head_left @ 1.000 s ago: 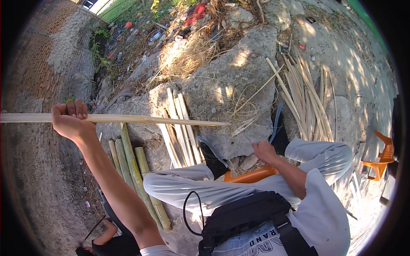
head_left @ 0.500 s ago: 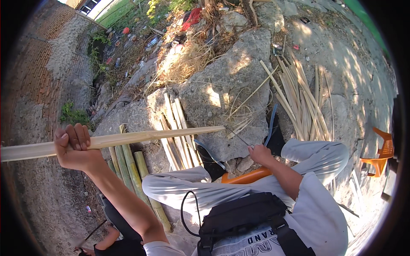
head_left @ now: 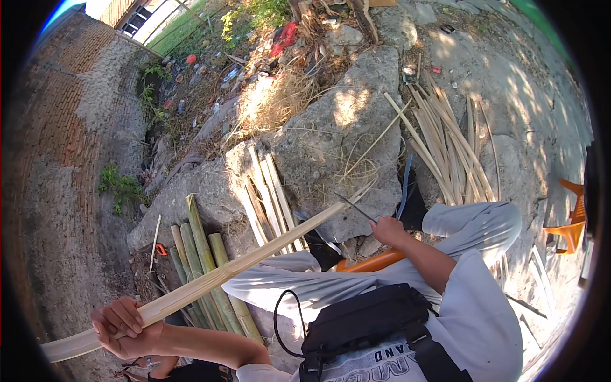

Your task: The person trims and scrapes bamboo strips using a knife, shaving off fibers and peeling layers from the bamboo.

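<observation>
My left hand (head_left: 127,328), low at the left, is wrapped round a long pale strip of split bamboo (head_left: 254,256). The strip slants up to the right across my left leg, and its far tip lies over the rock near the knife. In my right hand (head_left: 388,230), closed above my right shin, is a knife whose thin dark blade (head_left: 356,209) points up and left. The blade crosses the strip close to its far end; whether it cuts in, I cannot tell. My fingers hide most of the knife's handle.
Green bamboo poles (head_left: 205,245) lie left of my leg. Pale split strips (head_left: 275,197) lean by my left foot; a larger pile (head_left: 450,143) lies at right. A big rock slab (head_left: 318,137) is ahead. Another person (head_left: 194,372) sits lower left. An orange chair (head_left: 566,229) stands far right.
My left hand has dropped toward the lower left, tilting the bamboo strip from nearly level to a steep slant. Its far end has shifted right, across the blade. My right hand has barely moved.
</observation>
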{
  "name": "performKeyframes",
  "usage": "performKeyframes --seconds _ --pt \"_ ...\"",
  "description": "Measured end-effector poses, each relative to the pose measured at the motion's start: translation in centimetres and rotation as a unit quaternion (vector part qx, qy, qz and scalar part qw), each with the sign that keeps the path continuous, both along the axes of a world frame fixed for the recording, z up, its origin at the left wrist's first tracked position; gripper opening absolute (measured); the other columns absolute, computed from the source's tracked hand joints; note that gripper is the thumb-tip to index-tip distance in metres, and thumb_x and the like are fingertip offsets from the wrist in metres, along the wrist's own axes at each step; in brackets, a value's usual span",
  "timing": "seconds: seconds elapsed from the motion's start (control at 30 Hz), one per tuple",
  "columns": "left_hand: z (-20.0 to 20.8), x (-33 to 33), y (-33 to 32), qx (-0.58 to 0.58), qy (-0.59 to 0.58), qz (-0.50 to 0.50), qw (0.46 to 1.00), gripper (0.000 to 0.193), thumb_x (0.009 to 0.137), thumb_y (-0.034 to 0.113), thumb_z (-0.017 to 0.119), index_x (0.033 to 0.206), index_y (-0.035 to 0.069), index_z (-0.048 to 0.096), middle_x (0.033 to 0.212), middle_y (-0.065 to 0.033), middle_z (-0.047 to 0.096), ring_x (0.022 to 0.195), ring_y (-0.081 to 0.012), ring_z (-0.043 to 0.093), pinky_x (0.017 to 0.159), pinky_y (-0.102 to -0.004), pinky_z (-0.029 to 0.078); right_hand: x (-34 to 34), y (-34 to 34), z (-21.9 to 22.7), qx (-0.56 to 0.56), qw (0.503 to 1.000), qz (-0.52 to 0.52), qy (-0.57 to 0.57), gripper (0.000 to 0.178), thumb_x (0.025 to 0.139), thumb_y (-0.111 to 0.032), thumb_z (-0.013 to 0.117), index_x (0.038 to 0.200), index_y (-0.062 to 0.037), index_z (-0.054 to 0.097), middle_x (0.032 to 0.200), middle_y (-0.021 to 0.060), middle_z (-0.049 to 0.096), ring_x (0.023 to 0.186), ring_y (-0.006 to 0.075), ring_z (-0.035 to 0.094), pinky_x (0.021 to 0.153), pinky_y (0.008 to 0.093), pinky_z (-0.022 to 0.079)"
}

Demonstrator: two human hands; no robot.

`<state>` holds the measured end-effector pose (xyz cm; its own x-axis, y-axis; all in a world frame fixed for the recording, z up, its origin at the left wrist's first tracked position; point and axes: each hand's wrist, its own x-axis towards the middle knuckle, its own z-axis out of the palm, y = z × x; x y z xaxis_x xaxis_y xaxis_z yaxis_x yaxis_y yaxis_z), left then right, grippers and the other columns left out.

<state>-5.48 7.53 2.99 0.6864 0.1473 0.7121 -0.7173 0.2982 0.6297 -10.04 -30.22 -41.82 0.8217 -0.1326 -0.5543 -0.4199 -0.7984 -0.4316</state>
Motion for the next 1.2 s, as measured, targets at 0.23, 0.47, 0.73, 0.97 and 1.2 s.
performKeyframes --seconds 0.23,0.47,0.73,0.97,1.2 --pt "3.1 -5.0 3.7 -0.036 -0.015 0.069 0.997 0.039 0.099 0.020 0.051 0.063 0.011 0.038 0.049 0.0015 0.038 0.040 -0.0067 0.033 0.041 -0.0207 0.032 0.1 0.1 0.3 -0.008 1.000 0.008 0.011 0.052 0.096 -0.046 0.044 0.098 -0.0001 0.069 0.101 0.0234 0.067 0.097 0.0405 0.065 0.083 0.0493 0.051" --pt "6.1 -7.6 9.6 -0.055 0.019 0.159 0.985 0.035 0.095 0.035 0.056 0.079 0.006 0.047 0.061 0.0021 0.041 0.049 -0.0078 0.037 0.050 -0.0232 0.038 0.5 -0.8 1.2 0.015 0.999 0.003 0.031 0.054 0.095 -0.047 0.045 0.101 0.0012 0.068 0.109 0.0237 0.065 0.102 0.0393 0.063 0.087 0.0483 0.050" --pt "2.2 -2.8 5.2 -0.058 0.067 0.371 0.925 0.050 0.094 0.050 0.048 0.105 0.000 0.051 0.072 0.0008 0.035 0.064 -0.0105 0.035 0.065 -0.0257 0.044 1.9 -2.5 3.5 0.131 0.980 -0.137 -0.054 0.055 0.090 -0.046 0.054 0.075 0.0050 0.067 0.075 0.0255 0.067 0.077 0.0386 0.067 0.072 0.0466 0.051" --pt "0.3 -2.3 5.1 -0.063 0.088 0.380 0.918 0.049 0.099 0.047 0.041 0.102 0.000 0.052 0.077 -0.0010 0.039 0.067 -0.0114 0.036 0.069 -0.0289 0.045 2.3 -3.2 6.8 0.140 0.965 -0.179 -0.128 0.048 0.088 -0.040 0.059 0.070 0.0047 0.064 0.065 0.0210 0.064 0.071 0.0360 0.067 0.069 0.0462 0.051" --pt "-0.3 -2.2 1.9 -0.103 0.096 0.245 0.959 0.042 0.100 0.040 0.046 0.106 -0.001 0.052 0.078 -0.0023 0.040 0.070 -0.0140 0.039 0.075 -0.0309 0.043 2.3 -2.7 5.0 0.083 0.967 -0.158 -0.179 0.042 0.084 -0.036 0.064 0.069 0.0037 0.063 0.067 0.0197 0.065 0.071 0.0374 0.065 0.067 0.0470 0.050"
